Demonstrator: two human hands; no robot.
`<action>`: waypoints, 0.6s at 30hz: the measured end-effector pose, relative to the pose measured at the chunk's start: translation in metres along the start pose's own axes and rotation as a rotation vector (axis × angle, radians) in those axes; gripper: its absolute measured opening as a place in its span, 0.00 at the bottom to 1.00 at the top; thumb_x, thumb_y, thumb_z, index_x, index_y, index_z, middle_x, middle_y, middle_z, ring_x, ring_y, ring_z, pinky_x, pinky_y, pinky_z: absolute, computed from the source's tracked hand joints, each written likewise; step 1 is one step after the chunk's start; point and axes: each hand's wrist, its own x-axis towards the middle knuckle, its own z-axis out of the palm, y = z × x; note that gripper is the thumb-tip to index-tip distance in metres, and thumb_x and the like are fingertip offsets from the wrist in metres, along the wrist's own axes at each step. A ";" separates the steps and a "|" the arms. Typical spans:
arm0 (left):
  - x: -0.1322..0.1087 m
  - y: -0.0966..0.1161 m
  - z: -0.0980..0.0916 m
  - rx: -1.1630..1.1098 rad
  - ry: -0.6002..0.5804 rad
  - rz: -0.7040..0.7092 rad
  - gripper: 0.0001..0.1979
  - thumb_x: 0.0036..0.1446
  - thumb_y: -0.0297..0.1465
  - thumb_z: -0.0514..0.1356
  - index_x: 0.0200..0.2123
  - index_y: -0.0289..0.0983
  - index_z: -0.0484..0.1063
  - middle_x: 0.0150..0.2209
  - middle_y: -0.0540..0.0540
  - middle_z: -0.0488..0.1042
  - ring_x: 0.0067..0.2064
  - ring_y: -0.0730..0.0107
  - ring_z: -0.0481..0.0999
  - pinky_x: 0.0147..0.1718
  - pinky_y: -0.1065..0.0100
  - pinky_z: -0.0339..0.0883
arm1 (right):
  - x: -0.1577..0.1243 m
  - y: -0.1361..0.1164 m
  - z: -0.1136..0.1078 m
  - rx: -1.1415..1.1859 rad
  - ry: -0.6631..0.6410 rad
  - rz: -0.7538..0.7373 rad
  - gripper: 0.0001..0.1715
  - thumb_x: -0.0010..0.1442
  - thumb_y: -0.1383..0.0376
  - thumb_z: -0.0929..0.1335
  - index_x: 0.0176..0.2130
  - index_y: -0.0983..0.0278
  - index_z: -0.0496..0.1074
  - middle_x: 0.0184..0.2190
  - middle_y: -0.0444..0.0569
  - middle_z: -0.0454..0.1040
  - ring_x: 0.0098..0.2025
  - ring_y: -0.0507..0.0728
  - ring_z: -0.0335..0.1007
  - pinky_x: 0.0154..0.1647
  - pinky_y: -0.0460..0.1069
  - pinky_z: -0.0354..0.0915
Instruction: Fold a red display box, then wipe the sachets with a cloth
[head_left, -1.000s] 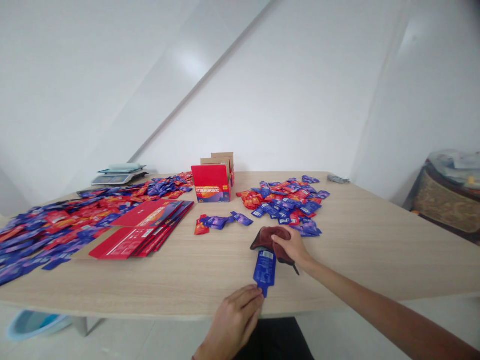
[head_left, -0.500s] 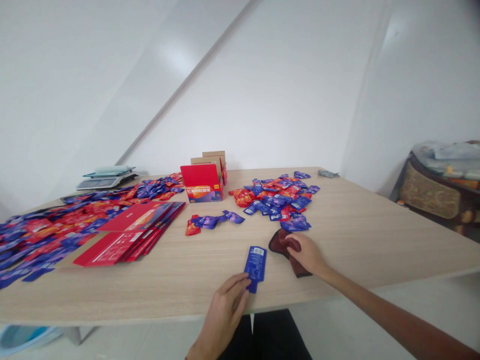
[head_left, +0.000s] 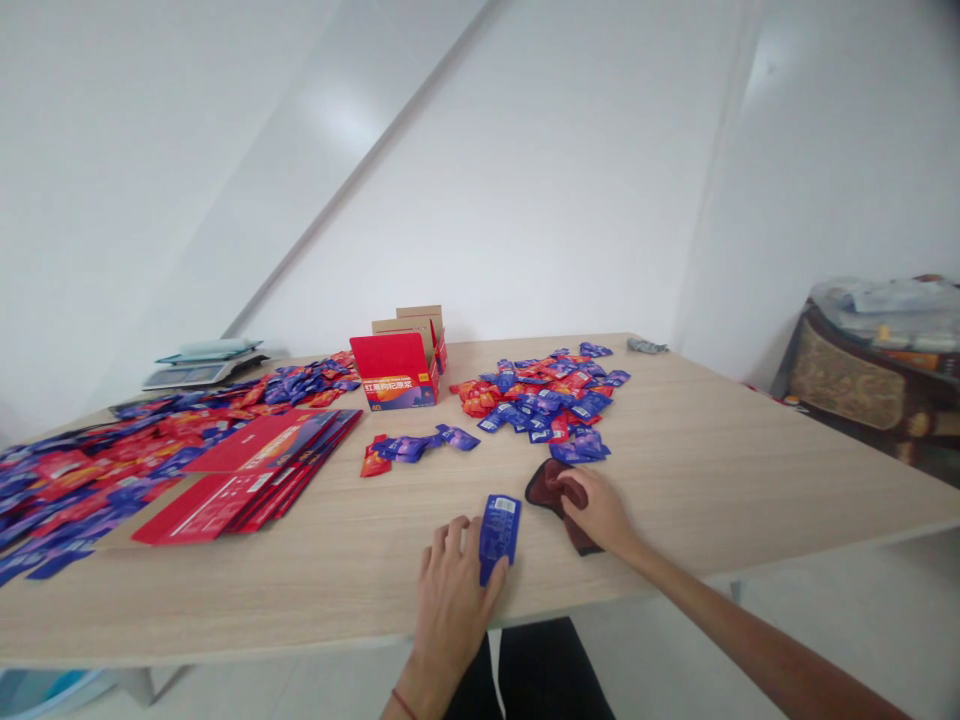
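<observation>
My left hand (head_left: 452, 592) lies near the front edge of the wooden table (head_left: 712, 470), its fingers curled round the lower end of a blue sachet (head_left: 498, 522) that lies flat on the wood. My right hand (head_left: 596, 508) rests just to the right, its fingers closed over a dark brown cloth (head_left: 549, 484) bunched on the table. Beyond the cloth lies a heap of blue and red sachets (head_left: 547, 394). A short row of sachets (head_left: 411, 446) sits in the middle.
An open red carton (head_left: 397, 372) stands at the back centre. Flat red cartons (head_left: 255, 466) are fanned out to the left, with a wide spread of sachets (head_left: 90, 456) past them. A scale (head_left: 201, 364) sits at the far left. A covered brown cabinet (head_left: 862, 380) stands right.
My right hand drew the brown cloth off the blue sachet and to the right. My left hand slid up from the sachet's tip to grip its lower half. The view shifted right.
</observation>
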 end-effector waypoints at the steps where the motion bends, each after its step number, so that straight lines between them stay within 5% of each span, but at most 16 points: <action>1: 0.001 -0.005 0.001 0.017 0.012 0.005 0.20 0.67 0.40 0.60 0.59 0.41 0.70 0.57 0.40 0.72 0.57 0.50 0.71 0.52 0.53 0.68 | 0.000 0.000 0.000 -0.004 -0.003 0.003 0.14 0.58 0.67 0.67 0.44 0.57 0.77 0.46 0.48 0.79 0.49 0.61 0.73 0.53 0.54 0.66; 6: 0.006 -0.053 0.020 0.115 0.031 -0.055 0.21 0.69 0.26 0.50 0.61 0.38 0.70 0.63 0.40 0.71 0.66 0.51 0.67 0.62 0.51 0.63 | -0.002 -0.003 0.001 -0.063 0.028 0.010 0.14 0.60 0.66 0.67 0.47 0.58 0.76 0.47 0.50 0.78 0.50 0.62 0.73 0.54 0.55 0.66; 10: 0.005 -0.085 0.036 0.088 -0.072 -0.073 0.27 0.67 0.22 0.48 0.67 0.38 0.66 0.70 0.43 0.65 0.71 0.52 0.61 0.66 0.48 0.59 | -0.005 -0.004 0.004 -0.122 0.056 -0.002 0.15 0.62 0.66 0.66 0.48 0.59 0.75 0.48 0.51 0.78 0.51 0.62 0.73 0.54 0.55 0.66; 18: 0.002 -0.083 0.035 0.004 -0.105 -0.084 0.23 0.69 0.27 0.49 0.63 0.40 0.71 0.67 0.42 0.68 0.70 0.53 0.65 0.67 0.44 0.58 | -0.007 -0.001 0.007 -0.176 0.075 0.002 0.17 0.62 0.65 0.66 0.50 0.59 0.74 0.50 0.53 0.77 0.51 0.63 0.73 0.54 0.56 0.67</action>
